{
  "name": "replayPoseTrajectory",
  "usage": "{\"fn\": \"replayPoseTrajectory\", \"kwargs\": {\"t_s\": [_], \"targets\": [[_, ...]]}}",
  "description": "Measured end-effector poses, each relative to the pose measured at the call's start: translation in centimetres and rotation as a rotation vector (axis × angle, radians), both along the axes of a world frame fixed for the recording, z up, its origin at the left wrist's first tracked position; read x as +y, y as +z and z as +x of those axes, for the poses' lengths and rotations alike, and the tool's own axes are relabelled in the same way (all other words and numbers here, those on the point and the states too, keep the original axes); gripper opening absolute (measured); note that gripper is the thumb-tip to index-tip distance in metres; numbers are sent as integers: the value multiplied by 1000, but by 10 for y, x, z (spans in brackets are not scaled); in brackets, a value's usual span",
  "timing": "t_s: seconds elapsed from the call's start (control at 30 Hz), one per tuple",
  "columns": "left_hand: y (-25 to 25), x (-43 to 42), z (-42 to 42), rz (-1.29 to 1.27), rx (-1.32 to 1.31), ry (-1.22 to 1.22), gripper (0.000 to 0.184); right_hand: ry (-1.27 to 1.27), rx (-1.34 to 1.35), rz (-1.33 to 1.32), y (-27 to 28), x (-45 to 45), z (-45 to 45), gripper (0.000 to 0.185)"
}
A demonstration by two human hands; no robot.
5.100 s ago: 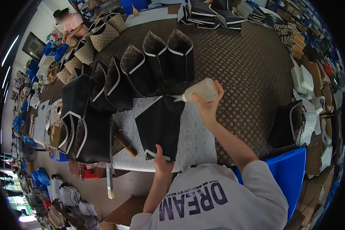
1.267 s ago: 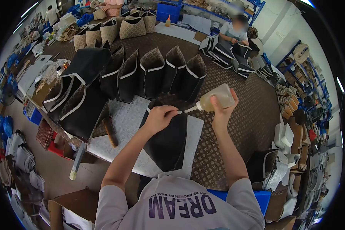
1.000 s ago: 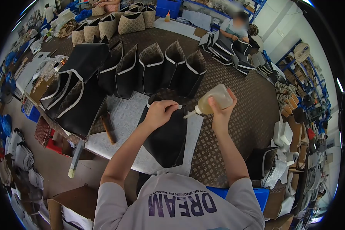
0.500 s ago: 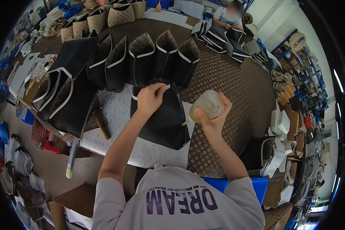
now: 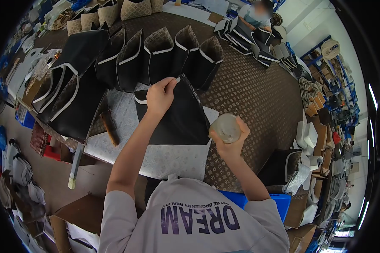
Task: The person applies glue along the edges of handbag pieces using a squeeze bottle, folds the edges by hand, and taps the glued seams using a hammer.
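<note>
Holding the edge steady appears to matter most here. At the centre of the frame, a black bag piece [image 5: 177,122] is spread over a pale sheet [image 5: 173,162] on the patterned desk [image 5: 249,92]. Its upper corner is pinched by the left hand [image 5: 159,98], with thumb and fingertips drawn together beside a small white end of trim. The squeeze bottle [image 5: 227,127], right of centre, is gripped by the right hand [image 5: 232,141], whose fingers are curled around its body and opened only as wide as it requires. The bottle is held near the lower right end of the piece's slanting edge; its nozzle is hidden, so contact with the material cannot be told.

For a neat result, the edge is best kept straight and lightly taut by the pinch, without the corner being twisted. The bottle should be pressed gently and evenly, so that liquid is neither pooled nor spread onto the outer face. The pinching fingertips are best kept off any wetted strip. Care is also needed at the upper side of the piece, where a row of standing black bags [image 5: 158,63] is placed nearby and could be brushed.
</note>
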State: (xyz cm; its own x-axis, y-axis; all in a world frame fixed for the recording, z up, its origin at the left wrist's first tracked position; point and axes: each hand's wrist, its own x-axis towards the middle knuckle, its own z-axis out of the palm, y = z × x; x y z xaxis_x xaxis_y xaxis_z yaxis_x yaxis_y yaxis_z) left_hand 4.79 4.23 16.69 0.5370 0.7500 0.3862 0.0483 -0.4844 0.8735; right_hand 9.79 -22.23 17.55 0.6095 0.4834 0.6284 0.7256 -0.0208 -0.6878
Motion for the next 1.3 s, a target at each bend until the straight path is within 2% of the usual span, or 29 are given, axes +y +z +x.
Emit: {"fn": "replayPoseTrajectory", "kwargs": {"t_s": [0.07,0.17,0.27,0.37,0.57,0.77,0.97,1.07,1.17,1.27,1.3], "targets": [[-3,1,-1,33,0,11,17,-2,-40,-33,-2,-7,0,86],[-4,-2,-1,58,-9,-14,17,117,321,-13,17,-11,1,90],[-3,-2,2,53,-30,-104,17,90,369,13,21,-10,8,94],[0,-8,-4,40,18,-161,16,79,212,90,23,-1,17,94],[-4,-10,-8,45,0,-154,15,55,151,215,47,43,41,96],[6,-12,-20,61,30,-239,14,173,272,299,64,78,61,95],[4,-8,-26,47,71,-286,13,76,329,451,67,103,70,93],[4,-5,-27,69,48,-276,13,114,400,510,62,101,78,92],[6,-4,-28,41,80,-287,13,107,359,417,63,95,69,94],[-2,-4,-22,40,32,-325,14,188,465,222,57,70,73,94],[-2,-5,-18,18,12,-367,14,226,600,169,61,56,70,94]]}}
